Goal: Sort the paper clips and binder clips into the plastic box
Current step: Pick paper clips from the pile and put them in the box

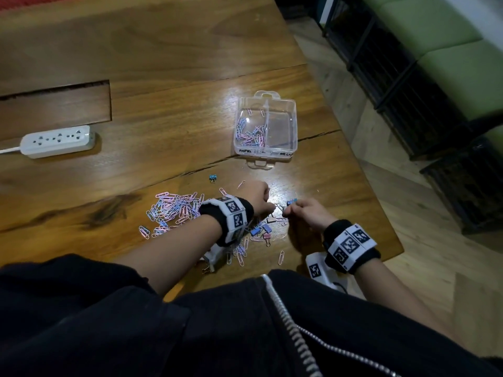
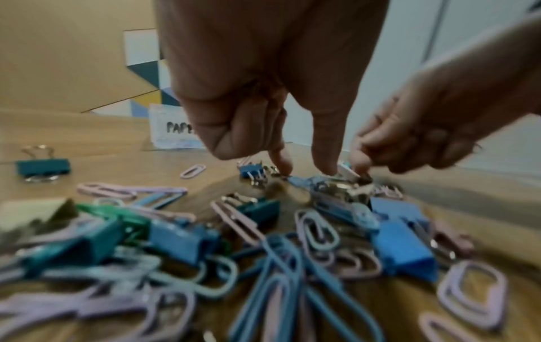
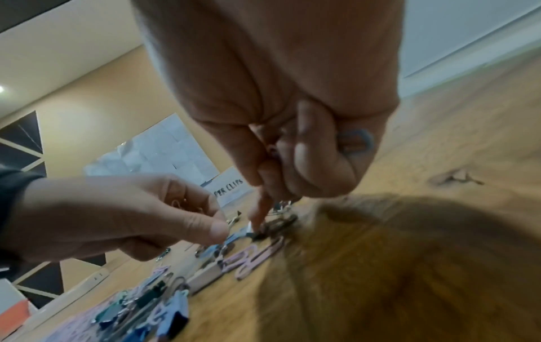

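Clips, pink and blue paper ones mixed with small binder clips, lie strewn on the wooden worktop at about 6 o'clock from the clear plastic box. Its left compartment holds a heap of paper clips; the right one looks bare. One blue binder clip sits alone at 10 o'clock of the hands. The left hand reaches down with index finger and thumb extended, their tips closing on a tangle of clips; whether it actually grips one cannot be told. The right hand, just beside it, has its fingers curled, pinching a blue binder clip by its wire handle. A white power strip lies at 9 o'clock, well apart from the box.
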`<action>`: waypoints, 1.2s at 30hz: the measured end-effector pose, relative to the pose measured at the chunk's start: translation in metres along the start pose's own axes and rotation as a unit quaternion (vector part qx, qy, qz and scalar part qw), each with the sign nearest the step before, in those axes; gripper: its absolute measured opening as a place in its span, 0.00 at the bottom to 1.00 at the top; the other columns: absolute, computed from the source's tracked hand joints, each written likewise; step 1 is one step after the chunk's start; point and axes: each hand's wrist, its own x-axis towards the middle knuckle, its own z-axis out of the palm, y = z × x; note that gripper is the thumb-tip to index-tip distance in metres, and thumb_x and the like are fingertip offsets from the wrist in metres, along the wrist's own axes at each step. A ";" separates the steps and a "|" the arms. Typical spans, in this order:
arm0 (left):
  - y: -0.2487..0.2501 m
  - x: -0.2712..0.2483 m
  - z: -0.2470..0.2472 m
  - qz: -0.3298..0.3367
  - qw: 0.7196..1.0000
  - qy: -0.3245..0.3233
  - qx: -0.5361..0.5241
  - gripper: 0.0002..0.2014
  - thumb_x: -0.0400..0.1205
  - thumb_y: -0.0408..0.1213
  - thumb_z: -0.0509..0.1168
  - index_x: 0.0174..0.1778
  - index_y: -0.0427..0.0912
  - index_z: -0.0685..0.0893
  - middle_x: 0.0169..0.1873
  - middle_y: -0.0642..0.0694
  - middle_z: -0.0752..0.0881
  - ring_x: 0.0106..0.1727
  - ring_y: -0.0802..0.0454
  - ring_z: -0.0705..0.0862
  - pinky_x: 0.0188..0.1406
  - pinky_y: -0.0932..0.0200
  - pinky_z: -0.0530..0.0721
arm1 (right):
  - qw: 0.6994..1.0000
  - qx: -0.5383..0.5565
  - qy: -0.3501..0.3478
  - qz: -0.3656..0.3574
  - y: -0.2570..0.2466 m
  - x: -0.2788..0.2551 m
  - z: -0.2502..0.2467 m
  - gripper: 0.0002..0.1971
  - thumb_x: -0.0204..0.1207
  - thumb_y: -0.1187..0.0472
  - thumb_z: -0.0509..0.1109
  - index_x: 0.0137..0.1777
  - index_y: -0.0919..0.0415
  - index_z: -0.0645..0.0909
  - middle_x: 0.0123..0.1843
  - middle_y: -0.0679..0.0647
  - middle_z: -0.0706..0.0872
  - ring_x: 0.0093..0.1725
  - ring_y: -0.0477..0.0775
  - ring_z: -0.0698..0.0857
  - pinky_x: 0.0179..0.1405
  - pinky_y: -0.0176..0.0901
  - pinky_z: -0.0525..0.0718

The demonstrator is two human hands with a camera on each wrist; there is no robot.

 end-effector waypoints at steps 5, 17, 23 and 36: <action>0.006 0.003 0.006 -0.001 0.990 0.012 0.138 0.13 0.79 0.41 0.65 0.50 0.33 0.83 0.49 0.39 0.86 0.51 0.42 0.84 0.45 0.53 0.81 | 0.992 -0.080 0.082 -0.057 0.007 0.011 -0.005 0.11 0.81 0.62 0.55 0.42 0.56 0.78 0.53 0.57 0.82 0.54 0.53 0.78 0.59 0.46 0.73; -0.006 -0.004 0.006 0.054 0.979 -0.035 0.191 0.11 0.82 0.35 0.55 0.46 0.33 0.80 0.40 0.39 0.82 0.42 0.42 0.82 0.37 0.54 0.76 | 0.933 -0.330 0.075 -0.118 0.025 0.004 0.010 0.08 0.72 0.56 0.70 0.46 0.58 0.80 0.49 0.55 0.86 0.51 0.56 0.83 0.55 0.54 0.82; -0.015 -0.006 -0.007 -0.037 0.942 -0.079 -0.324 0.14 0.83 0.33 0.52 0.31 0.43 0.69 0.27 0.47 0.72 0.22 0.55 0.69 0.21 0.63 0.67 | 0.960 -0.255 0.065 -0.098 0.027 0.008 0.006 0.08 0.79 0.59 0.61 0.45 0.64 0.77 0.46 0.57 0.81 0.48 0.56 0.81 0.54 0.51 0.80; -0.040 -0.005 -0.037 -0.087 0.843 -0.019 -0.530 0.11 0.75 0.22 0.49 0.32 0.39 0.72 0.25 0.47 0.69 0.13 0.61 0.67 0.10 0.73 0.64 | 0.988 0.149 0.030 -0.011 0.008 0.019 0.009 0.12 0.78 0.64 0.56 0.33 0.60 0.74 0.29 0.51 0.70 0.26 0.46 0.69 0.19 0.32 0.69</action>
